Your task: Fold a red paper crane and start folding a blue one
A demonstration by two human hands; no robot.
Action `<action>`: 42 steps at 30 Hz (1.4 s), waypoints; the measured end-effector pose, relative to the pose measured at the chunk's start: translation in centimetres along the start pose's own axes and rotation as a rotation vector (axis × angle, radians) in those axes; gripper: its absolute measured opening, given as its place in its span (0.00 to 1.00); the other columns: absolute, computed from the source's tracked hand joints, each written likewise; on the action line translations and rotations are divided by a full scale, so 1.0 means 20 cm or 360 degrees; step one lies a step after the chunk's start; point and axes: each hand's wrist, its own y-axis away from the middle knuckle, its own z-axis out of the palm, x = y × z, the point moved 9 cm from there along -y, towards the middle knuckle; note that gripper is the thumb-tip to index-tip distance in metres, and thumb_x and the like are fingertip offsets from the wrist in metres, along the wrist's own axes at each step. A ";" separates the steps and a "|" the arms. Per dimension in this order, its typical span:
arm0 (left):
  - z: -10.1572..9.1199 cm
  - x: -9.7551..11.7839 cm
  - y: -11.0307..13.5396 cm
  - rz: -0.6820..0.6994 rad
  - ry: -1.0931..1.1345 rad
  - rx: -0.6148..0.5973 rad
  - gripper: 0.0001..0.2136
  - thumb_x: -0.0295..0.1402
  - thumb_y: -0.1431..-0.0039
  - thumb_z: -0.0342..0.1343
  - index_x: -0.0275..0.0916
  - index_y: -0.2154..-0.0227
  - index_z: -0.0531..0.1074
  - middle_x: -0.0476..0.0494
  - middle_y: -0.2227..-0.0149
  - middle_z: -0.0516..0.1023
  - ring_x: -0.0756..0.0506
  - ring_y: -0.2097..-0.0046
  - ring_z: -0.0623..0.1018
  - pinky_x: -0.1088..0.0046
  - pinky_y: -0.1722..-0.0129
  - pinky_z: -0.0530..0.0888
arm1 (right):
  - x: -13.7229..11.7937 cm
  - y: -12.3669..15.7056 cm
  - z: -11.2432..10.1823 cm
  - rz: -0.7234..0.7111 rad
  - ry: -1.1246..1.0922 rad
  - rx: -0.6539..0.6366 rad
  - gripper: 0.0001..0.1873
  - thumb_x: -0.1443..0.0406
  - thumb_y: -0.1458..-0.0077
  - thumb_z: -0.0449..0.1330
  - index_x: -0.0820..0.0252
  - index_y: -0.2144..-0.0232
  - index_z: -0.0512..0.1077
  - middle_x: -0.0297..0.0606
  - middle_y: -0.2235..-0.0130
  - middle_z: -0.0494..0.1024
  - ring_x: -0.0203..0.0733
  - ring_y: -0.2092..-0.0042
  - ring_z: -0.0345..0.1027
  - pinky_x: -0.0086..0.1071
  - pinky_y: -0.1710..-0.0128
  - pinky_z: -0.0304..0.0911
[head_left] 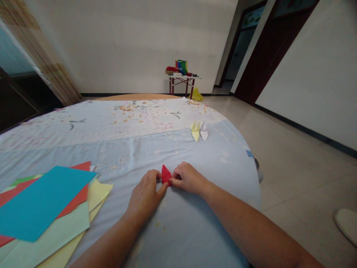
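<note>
A small piece of folded red paper (166, 175) stands between my two hands, over the pale blue tablecloth (134, 163). My left hand (146, 190) pinches its left and lower edge with thumb and forefinger. From the right, the fingertips of my right hand (188, 178) close on its lower right corner. The red paper comes to a point at the top, and my fingers hide part of its lower edge. Farther off lie a folded yellow paper figure (195, 131) and a folded white paper figure (204, 131), side by side.
Loose coloured sheets lie at the left, a blue sheet (47, 203) on top. The round table's edge curves down on the right. Beyond it stand a small side table (184, 77) with things on it and a yellow bag (196, 94) on the floor.
</note>
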 end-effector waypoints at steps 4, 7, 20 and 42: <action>-0.01 0.01 0.00 0.0048 0.0053 0.0019 0.13 0.38 0.45 0.49 0.42 0.58 0.63 0.46 0.62 0.72 0.44 0.59 0.72 0.69 0.62 0.67 | 0.00 0.01 0.00 0.0027 0.0040 -0.0001 0.15 0.57 0.48 0.57 0.61 0.79 0.70 0.34 0.76 0.73 0.34 0.72 0.60 0.29 0.67 0.49; 0.00 0.04 0.01 0.0167 0.0005 -0.0019 0.11 0.38 0.43 0.47 0.44 0.58 0.67 0.46 0.60 0.70 0.45 0.58 0.72 0.70 0.61 0.67 | -0.01 0.01 -0.01 0.0061 0.0046 0.0008 0.14 0.57 0.48 0.57 0.61 0.78 0.69 0.34 0.75 0.73 0.34 0.71 0.59 0.29 0.67 0.49; 0.01 0.04 0.01 0.0199 -0.0085 -0.0025 0.14 0.41 0.42 0.46 0.45 0.58 0.70 0.45 0.61 0.69 0.44 0.58 0.71 0.68 0.60 0.68 | 0.07 0.04 -0.03 0.0357 0.0125 0.0047 0.21 0.47 0.51 0.57 0.58 0.69 0.68 0.36 0.66 0.71 0.41 0.60 0.58 0.33 0.63 0.45; 0.01 0.05 0.00 0.0294 -0.0199 -0.0020 0.16 0.40 0.43 0.48 0.44 0.54 0.70 0.42 0.61 0.69 0.43 0.59 0.70 0.67 0.57 0.66 | 0.10 0.03 -0.03 0.0315 -0.0052 -0.0037 0.21 0.47 0.54 0.58 0.58 0.71 0.70 0.34 0.68 0.71 0.39 0.62 0.58 0.32 0.64 0.45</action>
